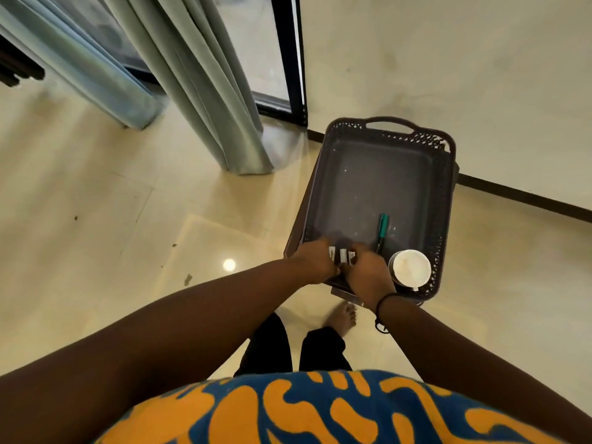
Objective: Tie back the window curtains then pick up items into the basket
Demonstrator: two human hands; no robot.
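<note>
A dark grey plastic basket [443, 174] with a lattice rim and handles sits at about waist height in front of me. Inside it lie a green-capped black pen [382, 232] and a round white lidded tub [410, 267] in the near right corner. My left hand [315, 262] and my right hand [368, 274] meet at the basket's near edge, both closed around several small white-labelled items [341, 256]. I cannot tell what these items are. A grey-green curtain [205, 91] hangs gathered at the window, reaching the floor.
A paler blue curtain [80, 59] hangs to the left. The black window frame [290, 59] stands behind the curtains. A cream wall [464, 59] with a dark skirting runs behind the basket. Glossy cream floor tiles [96, 203] spread to the left. My bare foot [341, 317] is below the basket.
</note>
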